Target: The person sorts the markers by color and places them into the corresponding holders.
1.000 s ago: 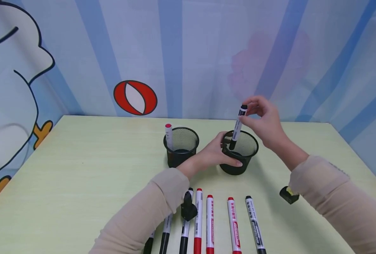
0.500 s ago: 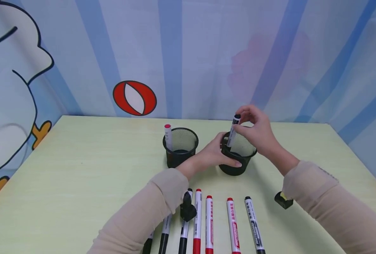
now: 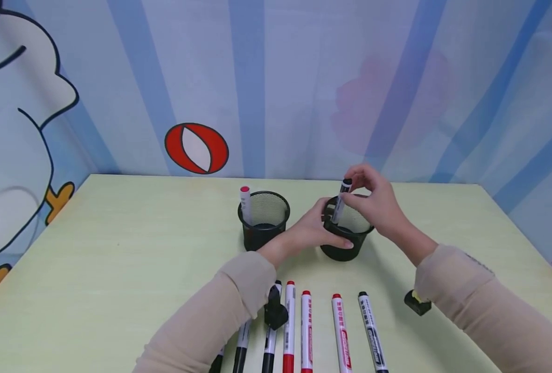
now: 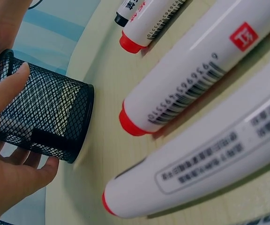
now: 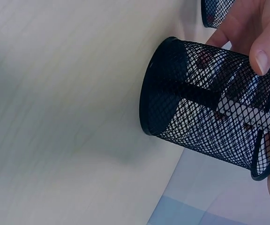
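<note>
My left hand [image 3: 314, 228] grips the side of the right-hand black mesh pen cup [image 3: 343, 253], fingers and thumb curled round it. Above its mouth, my right hand [image 3: 376, 202] pinches the upper end of a black-capped whiteboard marker [image 3: 339, 207]. The marker is inside the cup, slightly tilted near the left wall. Through the mesh in the right wrist view, its black lower part [image 5: 196, 93] reaches close to the cup's base. A second mesh pen cup [image 3: 257, 237] stands to the left, with a red-ended marker [image 3: 245, 204] leaning in it.
Several markers lie in a row on the pale table [image 3: 140, 259], including a red one [image 3: 341, 331] and a black one [image 3: 372, 331]. My left forearm partly covers the leftmost ones. Behind the table's far edge hangs a blue striped backdrop [image 3: 285, 93].
My right hand has moved down and slightly left, lowering the black marker deeper into the right-hand cup. My left hand keeps its grip on the cup.
</note>
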Demonstrator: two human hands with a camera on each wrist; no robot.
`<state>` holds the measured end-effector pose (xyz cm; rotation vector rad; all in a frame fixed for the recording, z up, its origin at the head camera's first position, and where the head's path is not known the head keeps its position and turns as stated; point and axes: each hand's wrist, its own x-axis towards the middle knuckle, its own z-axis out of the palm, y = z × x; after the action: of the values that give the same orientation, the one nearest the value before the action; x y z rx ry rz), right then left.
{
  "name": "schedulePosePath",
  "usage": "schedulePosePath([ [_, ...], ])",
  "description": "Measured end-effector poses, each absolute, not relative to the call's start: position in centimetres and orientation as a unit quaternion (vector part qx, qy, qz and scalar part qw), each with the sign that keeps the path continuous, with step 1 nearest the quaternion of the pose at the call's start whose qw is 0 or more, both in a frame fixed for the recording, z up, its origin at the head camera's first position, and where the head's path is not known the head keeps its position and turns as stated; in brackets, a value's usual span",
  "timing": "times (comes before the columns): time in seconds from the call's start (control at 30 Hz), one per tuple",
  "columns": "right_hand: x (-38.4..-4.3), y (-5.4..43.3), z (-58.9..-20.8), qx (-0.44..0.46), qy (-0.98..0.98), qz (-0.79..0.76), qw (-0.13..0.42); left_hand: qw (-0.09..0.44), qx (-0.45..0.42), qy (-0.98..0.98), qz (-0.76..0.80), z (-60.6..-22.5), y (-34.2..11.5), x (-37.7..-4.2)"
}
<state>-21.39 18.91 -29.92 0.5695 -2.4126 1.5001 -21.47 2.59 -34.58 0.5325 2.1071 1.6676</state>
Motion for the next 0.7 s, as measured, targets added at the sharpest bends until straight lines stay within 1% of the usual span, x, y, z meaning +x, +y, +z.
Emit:
schedulePosePath([
  [0.27, -21.50, 19.32, -30.23, 0.203, -0.836, 0.495, 0.122, 0.198, 0.197, 0.752, 0.597, -34.69, 2.53, -21.25],
  [0.7, -21.09, 19.84, -29.68, 0.195, -0.831, 0.509, 0.109, 0.198, 0.197, 0.749, 0.601, -34.38, 2.53, -21.19],
])
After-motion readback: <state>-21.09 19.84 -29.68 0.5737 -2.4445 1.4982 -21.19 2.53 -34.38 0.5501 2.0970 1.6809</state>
